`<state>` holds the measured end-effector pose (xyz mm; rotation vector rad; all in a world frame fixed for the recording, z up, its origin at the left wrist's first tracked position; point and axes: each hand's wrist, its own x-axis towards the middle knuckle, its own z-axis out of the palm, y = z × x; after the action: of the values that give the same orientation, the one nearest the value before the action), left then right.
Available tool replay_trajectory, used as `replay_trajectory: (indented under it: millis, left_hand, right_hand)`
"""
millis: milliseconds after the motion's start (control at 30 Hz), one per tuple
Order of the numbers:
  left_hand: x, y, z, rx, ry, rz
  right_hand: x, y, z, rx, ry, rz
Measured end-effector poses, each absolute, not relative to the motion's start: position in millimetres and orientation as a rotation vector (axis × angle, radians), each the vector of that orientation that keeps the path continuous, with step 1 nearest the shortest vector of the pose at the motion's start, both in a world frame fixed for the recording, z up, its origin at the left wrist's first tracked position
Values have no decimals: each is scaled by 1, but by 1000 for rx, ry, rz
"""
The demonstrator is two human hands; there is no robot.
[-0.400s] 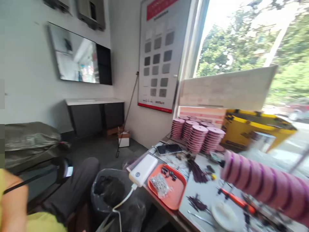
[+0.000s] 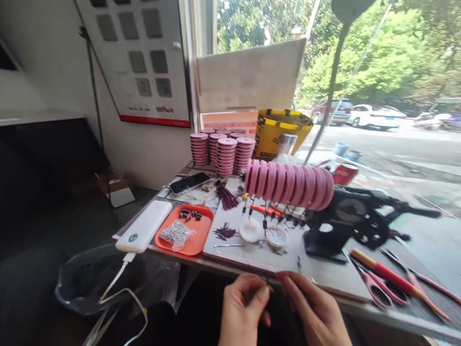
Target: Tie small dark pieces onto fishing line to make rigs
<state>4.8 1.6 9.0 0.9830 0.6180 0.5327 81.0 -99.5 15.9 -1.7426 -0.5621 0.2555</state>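
My left hand (image 2: 243, 310) and my right hand (image 2: 313, 312) meet low in the view, just below the table's front edge (image 2: 252, 266). Their fingertips pinch together on something thin and dark that I cannot make out. Above them a row of pink spools (image 2: 288, 181) sits on a black hand-crank winder (image 2: 342, 223). Thin strands with small dark ends hang from the spools. Two small white dishes (image 2: 251, 229) stand under the spools, with dark purple strands (image 2: 225, 232) beside them.
An orange tray (image 2: 187, 230) holds a bag of silver bits and black pieces. A white power bank (image 2: 144, 226) with cable lies at the left edge, over a black bin bag (image 2: 82, 283). Stacked pink spools (image 2: 223, 154), a yellow bucket (image 2: 281, 127), red scissors (image 2: 378, 288) also stand here.
The view has swung right and down from the room onto the table. Both my hands have come into sight at the front edge, pinched together.
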Motion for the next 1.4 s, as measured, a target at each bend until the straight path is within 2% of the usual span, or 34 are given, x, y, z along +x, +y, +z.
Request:
replay_trajectory:
  millis: [200,733,933,1100,1233,1400]
  left_hand:
    - [10,12,24,1138,527,476]
    - [11,21,41,1402,417,384]
    - [5,18,46,1453,432,410]
    - [0,7,44,1759,397,809]
    - [3,7,34,1531,484,727]
    - [10,7,15,985,491,358]
  right_hand:
    - [90,-90,37,-1778,-753,222]
    - [94,-85,46,-1825,-823,232]
    - [94,-92,41,-1616,-649,437]
    - [90,-90,34,-1129,-346,760]
    - [89,-79,31,-804,-264,863]
    - [86,-76,32,-912,-212,914]
